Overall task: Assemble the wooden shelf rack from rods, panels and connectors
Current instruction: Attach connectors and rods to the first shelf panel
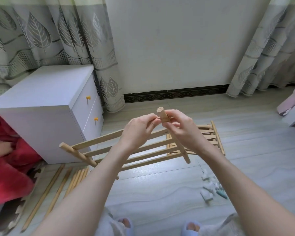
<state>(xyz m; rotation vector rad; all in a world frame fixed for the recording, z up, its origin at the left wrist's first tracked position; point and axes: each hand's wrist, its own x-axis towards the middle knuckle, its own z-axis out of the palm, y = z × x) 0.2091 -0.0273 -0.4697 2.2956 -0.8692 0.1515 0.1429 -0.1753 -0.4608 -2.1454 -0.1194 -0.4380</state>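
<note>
Two hands work at the raised end of one slatted panel [123, 150], held up above the floor [160, 193]; a second panel [209, 135] lies flat behind it. Loose rods [58, 189] lie at the left, small connectors [209, 188] at the right. The left hand [136, 130] and right hand [180, 128] pinch round the panel's end post [163, 114]. Since the held panel hangs from that one end, a slipped pinch could likely let it swing or drop onto the rods. What sits between the fingertips is hidden, and the connectors are too blurred to tell apart.
</note>
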